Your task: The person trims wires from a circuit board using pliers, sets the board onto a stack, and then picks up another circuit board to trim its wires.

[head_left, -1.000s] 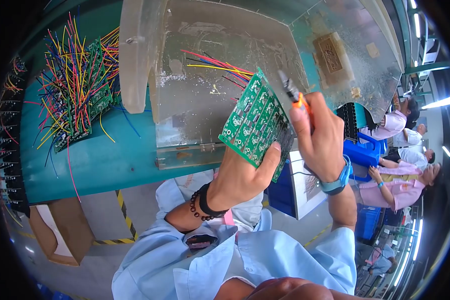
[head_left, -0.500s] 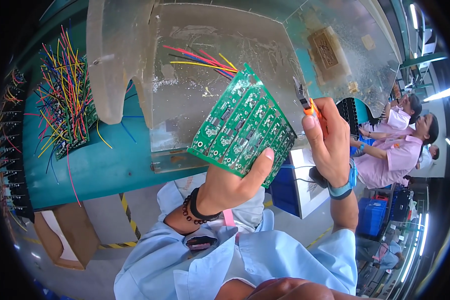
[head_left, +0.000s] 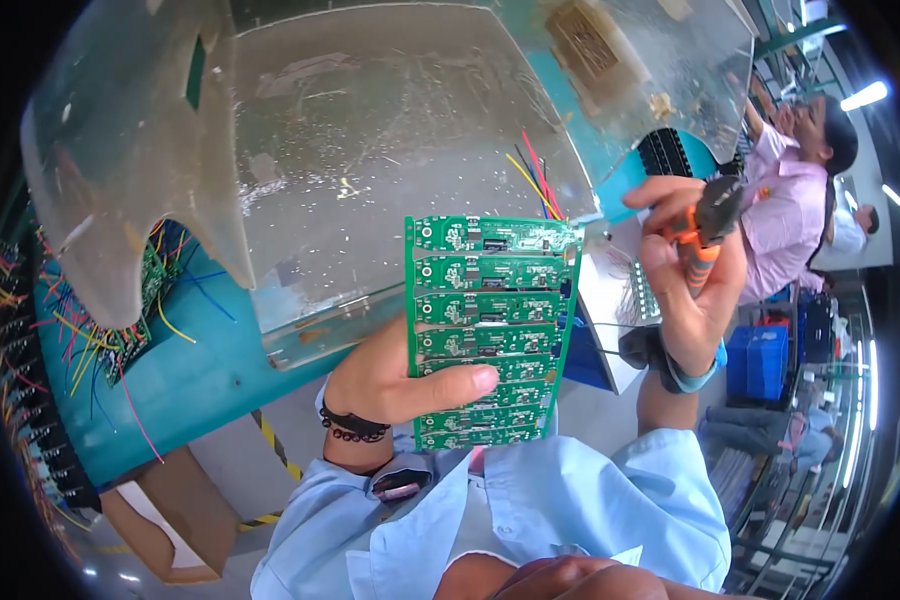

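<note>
My left hand (head_left: 410, 385) grips a green circuit board panel (head_left: 515, 313), its thumb lying across the front. The panel stands nearly upright before my chest, divided into several strips set with small parts. Red, yellow, blue and black wires (head_left: 537, 186) rise from behind its upper right corner. To the right, my right hand (head_left: 705, 290) holds orange-handled wire cutters (head_left: 703, 228), their dark jaws pointing up and to the right, apart from the panel. The left fingers are hidden behind the board.
A clear plastic tray (head_left: 400, 120), strewn with white bits, covers the bench ahead. Wired circuit boards (head_left: 135, 325) lie on the teal tabletop (head_left: 210, 320), beside a black rack (head_left: 60, 450). A cardboard box (head_left: 195, 515) stands below. Right are a co-worker in pink (head_left: 785, 225) and a blue bin (head_left: 757, 362).
The panel has turned from slanted to nearly straight, and its wires now show at the upper right. The cutters have moved right, away from it, and tipped over. My view has shifted.
</note>
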A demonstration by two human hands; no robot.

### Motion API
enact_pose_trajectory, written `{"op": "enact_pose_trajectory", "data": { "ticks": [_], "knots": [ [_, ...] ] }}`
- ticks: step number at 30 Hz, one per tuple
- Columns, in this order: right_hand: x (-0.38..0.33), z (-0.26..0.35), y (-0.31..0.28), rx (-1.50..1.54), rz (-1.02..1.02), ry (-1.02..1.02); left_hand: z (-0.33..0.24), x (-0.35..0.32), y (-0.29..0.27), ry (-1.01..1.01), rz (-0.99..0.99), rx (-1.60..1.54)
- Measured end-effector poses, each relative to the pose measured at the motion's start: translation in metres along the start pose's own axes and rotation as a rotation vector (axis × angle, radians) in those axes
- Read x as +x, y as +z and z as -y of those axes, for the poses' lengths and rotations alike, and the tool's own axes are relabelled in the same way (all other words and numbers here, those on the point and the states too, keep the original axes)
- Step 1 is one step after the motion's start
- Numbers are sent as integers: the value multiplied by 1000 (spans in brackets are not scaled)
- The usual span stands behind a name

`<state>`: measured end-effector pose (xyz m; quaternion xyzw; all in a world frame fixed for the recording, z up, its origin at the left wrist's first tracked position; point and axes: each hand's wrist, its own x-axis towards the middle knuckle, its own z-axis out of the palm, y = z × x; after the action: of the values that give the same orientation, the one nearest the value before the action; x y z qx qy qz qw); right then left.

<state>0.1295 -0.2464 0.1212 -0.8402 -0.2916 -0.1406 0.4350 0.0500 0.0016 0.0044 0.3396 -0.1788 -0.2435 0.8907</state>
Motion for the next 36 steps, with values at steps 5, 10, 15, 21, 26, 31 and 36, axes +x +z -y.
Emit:
{"op": "enact_pose_trajectory", "data": {
  "ticks": [5,10,15,21,26,31,36],
  "knots": [
    [-7,7,6,81,171,223,7,12,-3,-110,69,-131],
    [-9,-3,10,70,270,275,6,18,-3,-128,64,-110],
    [-15,-11,11,260,233,333,20,19,7,-41,-100,-264],
    [-16,-3,17,380,98,443,37,30,8,135,-181,-665],
    [-18,-5,18,390,69,380,44,37,10,138,-142,-526],
    [-21,-7,19,346,64,380,41,45,11,57,-65,-648],
    [-19,-9,22,327,47,347,30,50,17,-64,8,-613]
  ]
}}
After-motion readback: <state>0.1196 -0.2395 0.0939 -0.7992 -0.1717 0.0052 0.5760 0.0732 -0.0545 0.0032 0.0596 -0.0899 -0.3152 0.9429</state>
